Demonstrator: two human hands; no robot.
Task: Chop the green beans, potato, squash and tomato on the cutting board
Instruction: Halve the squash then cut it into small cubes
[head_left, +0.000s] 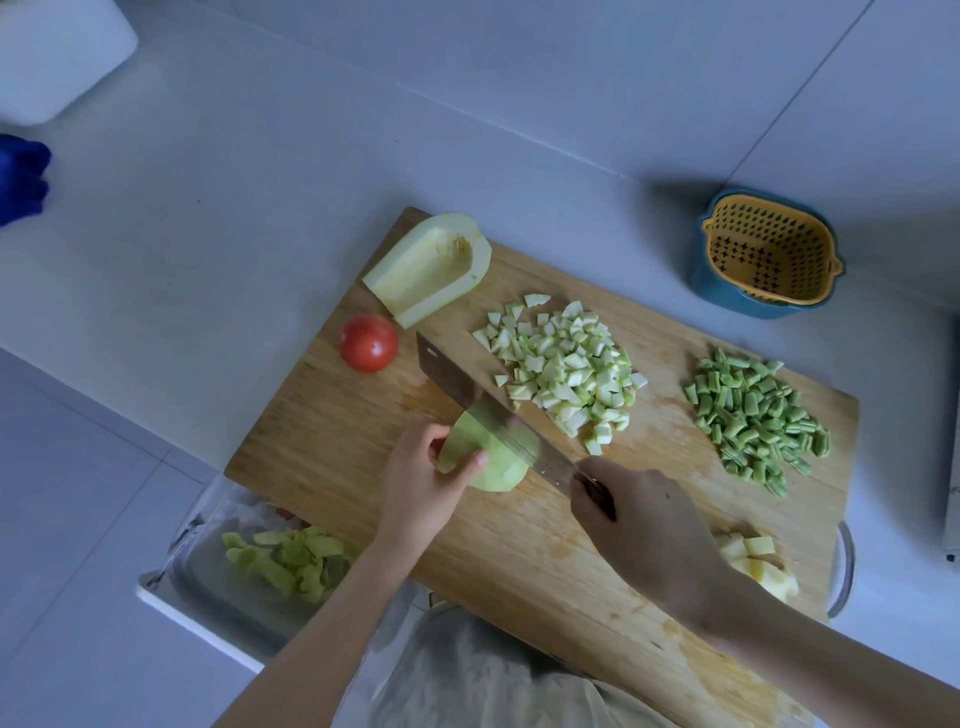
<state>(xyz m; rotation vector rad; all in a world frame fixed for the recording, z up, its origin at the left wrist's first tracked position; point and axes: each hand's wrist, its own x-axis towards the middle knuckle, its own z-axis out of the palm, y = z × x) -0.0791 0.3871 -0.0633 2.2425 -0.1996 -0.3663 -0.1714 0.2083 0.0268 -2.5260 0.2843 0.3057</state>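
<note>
Right hand (644, 514) grips cleaver (451, 378) laid across squash piece (500, 463) pinched by left hand (415, 483).

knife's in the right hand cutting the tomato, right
Not the tomato, which lies apart, untouched. In the head view the knife in the right hand is cutting the squash piece, held by the left hand.

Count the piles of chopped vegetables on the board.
3: squash dice in the middle of the board, green beans to their right, and potato cubes at the near right edge, partly hidden, so more pieces may be out of sight.
</note>
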